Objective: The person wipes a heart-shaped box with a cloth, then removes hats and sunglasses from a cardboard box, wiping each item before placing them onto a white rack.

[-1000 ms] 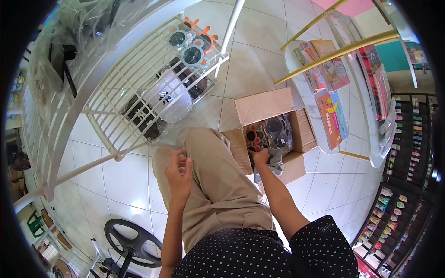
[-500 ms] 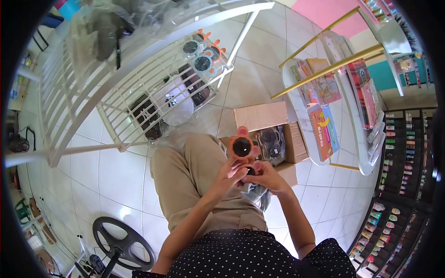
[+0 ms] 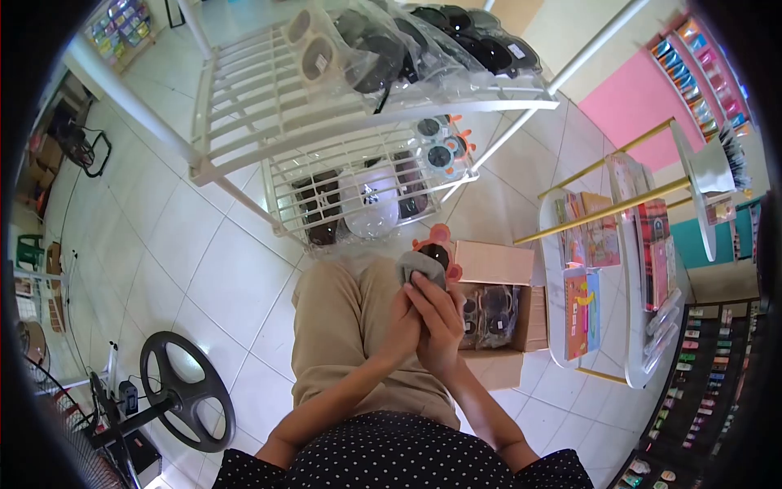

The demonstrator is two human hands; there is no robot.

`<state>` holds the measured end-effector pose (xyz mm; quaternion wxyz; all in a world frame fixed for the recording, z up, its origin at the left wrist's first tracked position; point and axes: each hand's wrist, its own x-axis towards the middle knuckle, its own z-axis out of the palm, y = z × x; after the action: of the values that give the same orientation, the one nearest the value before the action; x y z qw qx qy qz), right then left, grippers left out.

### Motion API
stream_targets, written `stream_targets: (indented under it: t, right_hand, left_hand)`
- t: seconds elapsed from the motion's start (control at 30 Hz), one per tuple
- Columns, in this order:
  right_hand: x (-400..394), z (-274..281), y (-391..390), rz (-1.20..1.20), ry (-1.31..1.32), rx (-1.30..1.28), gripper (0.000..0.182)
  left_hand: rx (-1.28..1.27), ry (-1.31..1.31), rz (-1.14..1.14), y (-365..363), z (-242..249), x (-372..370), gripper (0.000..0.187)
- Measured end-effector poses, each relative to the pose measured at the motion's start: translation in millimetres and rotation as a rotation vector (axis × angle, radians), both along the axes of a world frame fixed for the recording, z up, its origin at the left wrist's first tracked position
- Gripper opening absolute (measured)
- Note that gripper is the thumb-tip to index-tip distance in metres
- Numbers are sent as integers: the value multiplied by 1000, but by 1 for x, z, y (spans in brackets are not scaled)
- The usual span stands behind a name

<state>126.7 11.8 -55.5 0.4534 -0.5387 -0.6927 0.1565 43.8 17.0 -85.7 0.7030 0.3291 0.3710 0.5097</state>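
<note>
A pair of sunglasses (image 3: 444, 236) with an orange-pink, flower-like frame and dark lenses is held up above my lap. A grey cloth (image 3: 419, 265) covers its nearer lens. My right hand (image 3: 440, 314) is closed, its fingers pressing the cloth against the glasses. Just beside it, my left hand (image 3: 399, 330) grips the glasses from below, its fingers partly hidden behind the cloth and my right hand. Close by on the right, an open cardboard box (image 3: 533, 318) holds several bagged sunglasses (image 3: 495, 314).
A white wire rack (image 3: 244, 155) stands ahead, with bagged sunglasses (image 3: 379, 61) on top and blue-and-orange sunglasses (image 3: 440, 155) lower down. To the right is a marble-look shelf unit (image 3: 558, 326) with notebooks. A black wheel-shaped base (image 3: 208, 391) lies at lower left.
The grey cloth has come up from below the glasses onto the nearer lens. My right hand has moved over it, closer to my left. The view has shifted.
</note>
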Motion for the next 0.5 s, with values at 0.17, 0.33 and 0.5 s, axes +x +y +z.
stream_targets:
  t: [0.17,0.33,0.5]
  right_hand:
    - [-7,-3,20,-93,-140,3,34]
    - [-4,-28,13,-26,44,154,26]
    - [18,-17,44,-483,491,184,17]
  left_hand:
    - [132,136,82,5,4,-4,33]
    - [133,-3,139,25,0,-10,31]
    - [59,69,90,66,-23,-10,25]
